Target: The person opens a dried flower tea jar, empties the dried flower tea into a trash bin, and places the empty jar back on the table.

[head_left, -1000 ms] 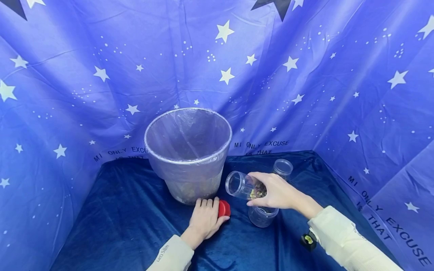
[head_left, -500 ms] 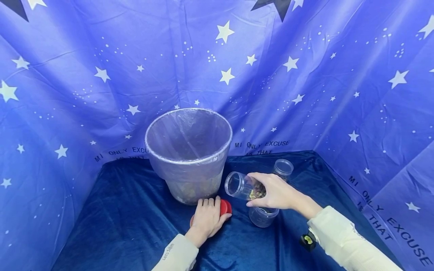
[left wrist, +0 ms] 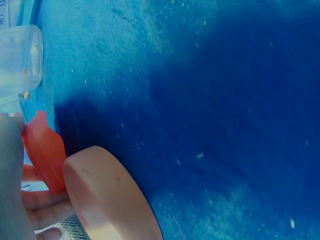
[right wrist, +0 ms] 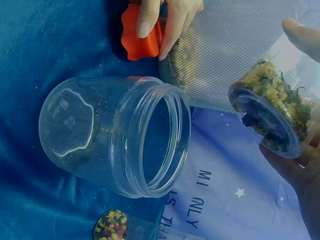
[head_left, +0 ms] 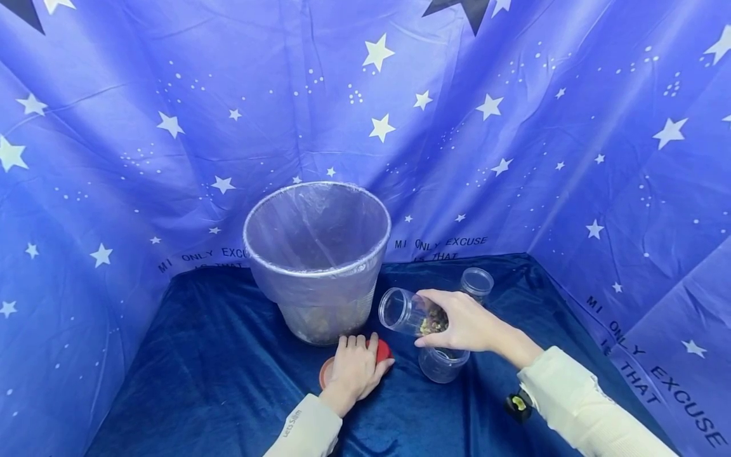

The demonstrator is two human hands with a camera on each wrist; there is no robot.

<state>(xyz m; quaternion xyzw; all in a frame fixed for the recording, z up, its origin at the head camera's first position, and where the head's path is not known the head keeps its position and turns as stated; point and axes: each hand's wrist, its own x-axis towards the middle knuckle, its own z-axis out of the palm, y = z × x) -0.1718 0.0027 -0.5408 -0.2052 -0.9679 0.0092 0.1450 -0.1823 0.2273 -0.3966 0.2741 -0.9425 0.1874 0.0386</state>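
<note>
My left hand [head_left: 355, 374] grips a red lid [head_left: 381, 351] by the bin's base, thumb on the near side. A second, paler orange lid [head_left: 325, 373] lies against the hand's left side; the left wrist view shows this lid [left wrist: 117, 200] tilted beside the red one [left wrist: 46, 155]. My right hand [head_left: 465, 320] holds a clear jar [head_left: 402, 312] on its side, mouth to the left, with dried yellow and dark pieces [right wrist: 280, 100] inside. Below it stands an open clear jar [head_left: 443, 368], large in the right wrist view [right wrist: 100, 130].
A mesh bin with a clear liner [head_left: 320, 304] stands behind my left hand. Another clear jar [head_left: 477, 282] is behind my right hand; coloured pieces [right wrist: 111, 225] show in a jar in the right wrist view. Dark blue cloth [head_left: 217, 381] covers the surface, with starry curtains around.
My left hand has shifted a little to the right, and the paler lid has come into sight at its left side. My right hand and its jar have barely moved.
</note>
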